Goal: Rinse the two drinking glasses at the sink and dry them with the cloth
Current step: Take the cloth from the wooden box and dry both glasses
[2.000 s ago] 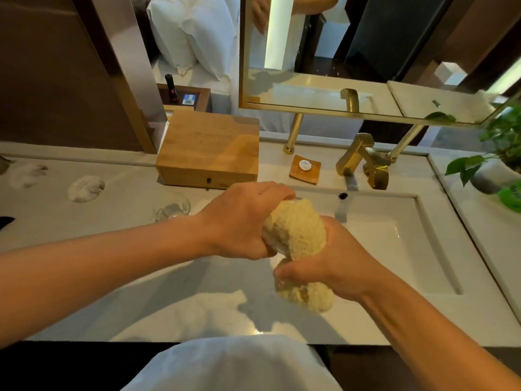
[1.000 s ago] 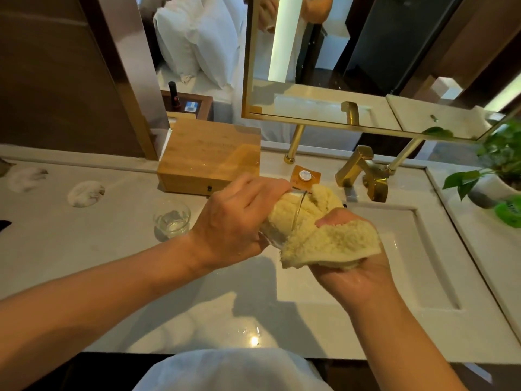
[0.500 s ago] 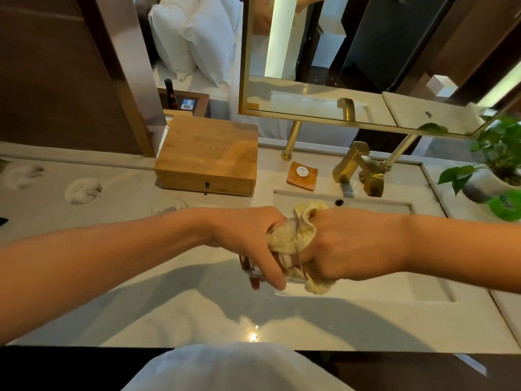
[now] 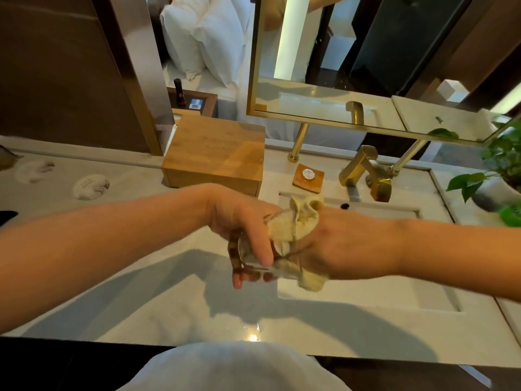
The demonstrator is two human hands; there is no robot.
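My left hand point(image 4: 239, 221) grips a clear drinking glass point(image 4: 251, 255) lying on its side above the counter, its base toward the left. My right hand point(image 4: 338, 246) is closed on a pale yellow cloth point(image 4: 293, 221) that is stuffed into the glass mouth, with folds sticking out above and below. The second glass is hidden behind my left forearm. The sink point(image 4: 394, 280) lies under and to the right of my hands.
A gold faucet point(image 4: 366, 170) stands behind the basin, a small wooden soap dish point(image 4: 308, 177) to its left. A wooden box point(image 4: 217, 156) sits at the back, two round coasters point(image 4: 90, 186) on the left counter, a potted plant point(image 4: 499, 170) at the right.
The cloth, earlier wrapped around the glass outside, is now pushed inside it. My hands dropped lower and the glass turned sideways; my left forearm now covers the second glass.
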